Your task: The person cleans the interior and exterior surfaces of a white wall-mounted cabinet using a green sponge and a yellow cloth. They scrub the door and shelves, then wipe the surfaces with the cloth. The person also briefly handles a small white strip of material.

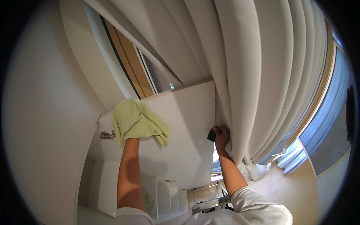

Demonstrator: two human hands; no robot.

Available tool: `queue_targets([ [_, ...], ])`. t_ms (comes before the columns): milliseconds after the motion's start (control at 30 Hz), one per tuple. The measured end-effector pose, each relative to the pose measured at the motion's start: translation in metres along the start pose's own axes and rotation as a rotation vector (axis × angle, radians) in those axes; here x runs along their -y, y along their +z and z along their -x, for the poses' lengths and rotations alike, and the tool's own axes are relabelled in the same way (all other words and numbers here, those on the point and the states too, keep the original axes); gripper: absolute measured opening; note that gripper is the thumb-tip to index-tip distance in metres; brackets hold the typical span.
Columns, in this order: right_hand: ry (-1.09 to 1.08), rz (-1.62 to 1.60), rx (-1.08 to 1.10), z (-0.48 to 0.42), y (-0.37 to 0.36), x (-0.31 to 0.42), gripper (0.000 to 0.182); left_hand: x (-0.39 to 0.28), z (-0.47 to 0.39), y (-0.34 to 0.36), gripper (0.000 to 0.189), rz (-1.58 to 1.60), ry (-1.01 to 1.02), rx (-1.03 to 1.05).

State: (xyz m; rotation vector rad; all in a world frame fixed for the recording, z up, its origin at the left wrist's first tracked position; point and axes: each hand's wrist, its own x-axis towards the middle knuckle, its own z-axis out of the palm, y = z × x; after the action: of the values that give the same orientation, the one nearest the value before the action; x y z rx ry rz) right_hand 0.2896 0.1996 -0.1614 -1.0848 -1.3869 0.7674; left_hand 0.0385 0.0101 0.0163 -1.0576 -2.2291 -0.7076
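Observation:
A pale yellow-green cloth (137, 121) covers my left hand, whose fingers are hidden; the cloth lies against the white cabinet door panel (185, 118) near its hinge side. My right hand (221, 135) is at the panel's far edge, closed around a small dark object (211, 135) whose kind I cannot tell. Beside that hand, the long white curtain (244, 84) hangs in deep folds and touches my right forearm.
A metal hinge (107, 135) sticks out left of the cloth. Below stand open white shelves (166, 197) and a stepladder (211, 199). A wood-framed window (129, 59) shows behind the curtain; another window with a blue curtain (323, 118) is at the right.

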Motion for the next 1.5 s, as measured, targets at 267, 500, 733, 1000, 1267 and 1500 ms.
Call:
queue_targets([
  [267, 0.074, 0.199, 0.386, 0.050, -0.043, -0.020, 0.029, -0.039, 0.009, 0.018, 0.051, 0.126, 0.067, 0.024],
  [500, 0.189, 0.055, 0.387, 0.085, -0.109, 0.012, 0.032, -0.180, 0.022, 0.063, 0.043, 0.210, 0.333, 0.318],
  [733, 0.162, -0.106, 0.612, 0.107, -0.149, 0.009, 0.032, -0.210, 0.091, 0.084, 0.035, 0.133, 0.478, 0.780],
  [1000, -0.033, 0.184, 1.298, 0.150, -0.119, 0.037, 0.031, -0.152, 0.190, 0.135, 0.031, 0.304, 0.350, 1.103],
  [1267, -0.312, 0.149, 0.823, 0.135, -0.065, 0.028, 0.028, -0.075, 0.253, 0.087, 0.041, 0.804, 0.023, 0.724],
  [1500, -0.579, 0.206, 0.770, 0.147, -0.037, 0.063, 0.024, -0.077, 0.259, -0.001, 0.038, 1.387, -0.920, 0.873],
])
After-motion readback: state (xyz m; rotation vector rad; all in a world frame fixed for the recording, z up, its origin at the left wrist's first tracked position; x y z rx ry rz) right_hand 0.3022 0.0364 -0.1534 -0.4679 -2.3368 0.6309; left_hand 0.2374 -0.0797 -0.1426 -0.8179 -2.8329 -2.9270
